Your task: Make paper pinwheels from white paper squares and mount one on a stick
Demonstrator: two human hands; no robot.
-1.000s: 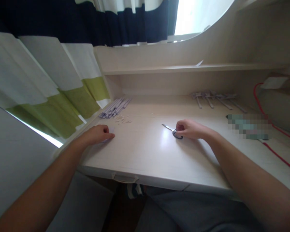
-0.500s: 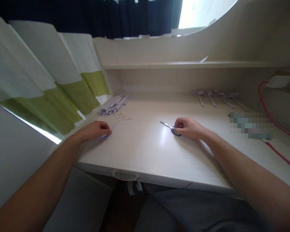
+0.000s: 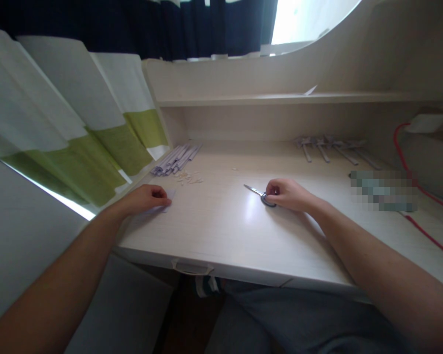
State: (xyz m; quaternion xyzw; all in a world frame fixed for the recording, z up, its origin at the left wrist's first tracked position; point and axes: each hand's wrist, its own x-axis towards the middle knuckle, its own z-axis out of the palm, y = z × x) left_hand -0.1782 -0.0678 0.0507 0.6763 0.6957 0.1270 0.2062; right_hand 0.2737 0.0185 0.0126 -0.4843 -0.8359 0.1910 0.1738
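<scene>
My right hand (image 3: 286,194) rests on the pale desk (image 3: 221,231) with its fingers curled around the dark handle of a small pair of scissors (image 3: 259,193), whose blades point left. My left hand (image 3: 145,199) lies near the desk's left edge, fingers bent down onto a small pale sheet of paper (image 3: 166,200) that peeks out beside the fingertips.
A bundle of rolled paper sticks (image 3: 176,160) lies at the back left, with small paper scraps (image 3: 189,179) beside it. More folded paper pieces (image 3: 332,147) sit at the back right. A red cable (image 3: 421,196) runs along the right side. A shelf (image 3: 280,100) spans the back; curtains (image 3: 77,123) hang left.
Both hands have stayed nearly still on the desk. The view has shifted a little, mostly between the first two frames.
</scene>
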